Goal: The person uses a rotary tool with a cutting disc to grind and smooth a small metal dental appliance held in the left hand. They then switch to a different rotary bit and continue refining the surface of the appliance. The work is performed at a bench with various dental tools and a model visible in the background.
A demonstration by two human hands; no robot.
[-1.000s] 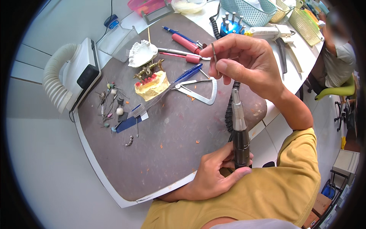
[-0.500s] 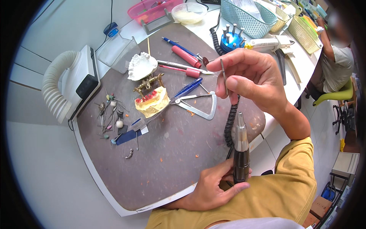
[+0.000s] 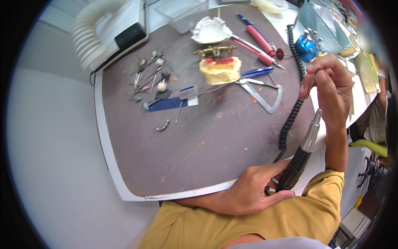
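A black rotary handpiece [image 3: 295,168] with a silver nose is in my left hand [image 3: 253,189], at the table's front edge. It leans up and to the right. Just above its tip, my right hand [image 3: 333,89] pinches a thin metal rod [image 3: 314,81] between thumb and fingers; its working end is too small to make out. Left of that hand lies a brown disc [image 3: 280,54] on a thin shank. Mid-table stands a yellowish dental cast [image 3: 219,72] with red wax on its teeth, in a brass articulator [image 3: 214,51] with a white cast [image 3: 210,31] behind.
Several burs [image 3: 151,76] are scattered at the left, by an extraction hose [image 3: 89,37]. A metal caliper [image 3: 261,99], blue pen [image 3: 257,73] and red-handled knife [image 3: 265,59] lie right of the cast. A coiled black cord [image 3: 290,120] runs beside my right hand. A blue bur holder [image 3: 306,46] stands behind.
My view has turned, so the table things sit further right and higher. The handpiece has tilted to the right, and the rod in my right hand is now closer to its tip.
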